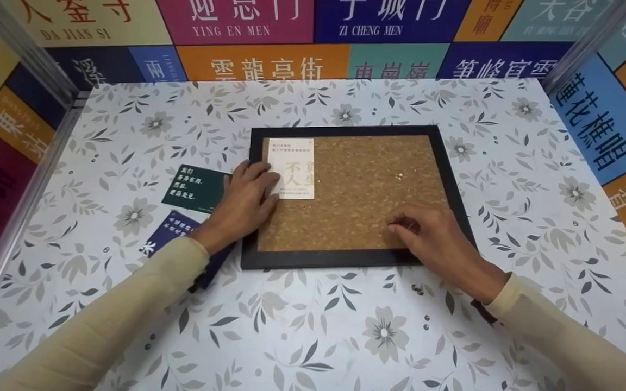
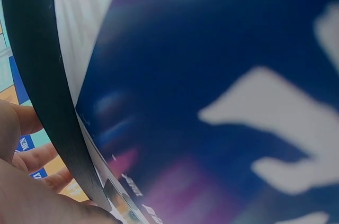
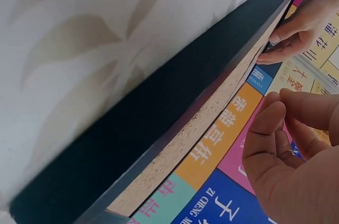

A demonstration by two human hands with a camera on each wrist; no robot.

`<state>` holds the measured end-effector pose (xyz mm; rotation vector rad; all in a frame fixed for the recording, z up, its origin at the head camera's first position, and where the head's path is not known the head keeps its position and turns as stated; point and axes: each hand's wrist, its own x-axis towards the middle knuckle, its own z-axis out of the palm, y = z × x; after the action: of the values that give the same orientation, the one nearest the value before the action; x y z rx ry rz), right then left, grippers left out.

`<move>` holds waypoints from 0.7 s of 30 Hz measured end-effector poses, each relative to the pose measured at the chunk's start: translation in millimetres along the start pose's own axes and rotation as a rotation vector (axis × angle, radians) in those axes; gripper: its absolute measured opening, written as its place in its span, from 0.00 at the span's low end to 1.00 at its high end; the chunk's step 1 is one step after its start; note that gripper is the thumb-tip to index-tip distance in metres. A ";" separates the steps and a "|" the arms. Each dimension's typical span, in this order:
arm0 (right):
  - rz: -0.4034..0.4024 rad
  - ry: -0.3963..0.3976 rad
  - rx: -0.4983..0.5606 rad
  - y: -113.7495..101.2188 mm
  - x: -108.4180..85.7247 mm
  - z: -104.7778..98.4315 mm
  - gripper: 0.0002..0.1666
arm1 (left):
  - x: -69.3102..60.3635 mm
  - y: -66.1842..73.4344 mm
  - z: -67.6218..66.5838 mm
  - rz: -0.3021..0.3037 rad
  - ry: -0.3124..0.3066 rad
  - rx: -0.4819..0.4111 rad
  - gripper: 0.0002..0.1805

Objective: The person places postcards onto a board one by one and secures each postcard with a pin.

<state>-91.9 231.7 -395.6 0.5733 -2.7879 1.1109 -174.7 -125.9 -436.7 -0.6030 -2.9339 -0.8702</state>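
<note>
A framed cork board (image 1: 351,217) with a black border lies on the patterned tabletop. On its upper left sits a cream card (image 1: 294,174) with printed characters. My left hand (image 1: 245,198) rests across the board's left edge, its fingertips at the card's left side. Over the lower right of the cork, my right hand (image 1: 432,233) curls with thumb and forefinger tips together. The right wrist view shows that right hand (image 3: 291,155) too, and I can make out nothing between its fingertips. A few tiny shiny bits (image 1: 399,176) lie on the cork, too small to tell.
Left of the board lie a green card (image 1: 196,187) and a dark blue card (image 1: 174,231), both partly covered by the left hand or arm. The blue card (image 2: 159,65) looms large in the left wrist view. Colourful panels (image 1: 264,60) stand along the table's back and sides.
</note>
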 end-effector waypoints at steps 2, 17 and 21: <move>0.006 -0.001 0.004 0.8 2.5 0.2 0.04 | 0.9 -0.1 0.2 -0.011 -0.012 0.002 0.22; 0.072 0.002 0.079 4.0 25.8 3.1 0.06 | 0.8 0.0 -1.3 -0.007 -0.016 -0.008 0.21; 0.117 -0.014 0.077 3.2 31.3 4.9 0.04 | -0.6 7.5 -6.6 -0.021 -0.038 -0.004 0.22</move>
<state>-121.8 220.8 -394.5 0.4304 -2.8334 1.2460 -172.0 -123.8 -427.4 -0.5972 -2.9784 -0.8761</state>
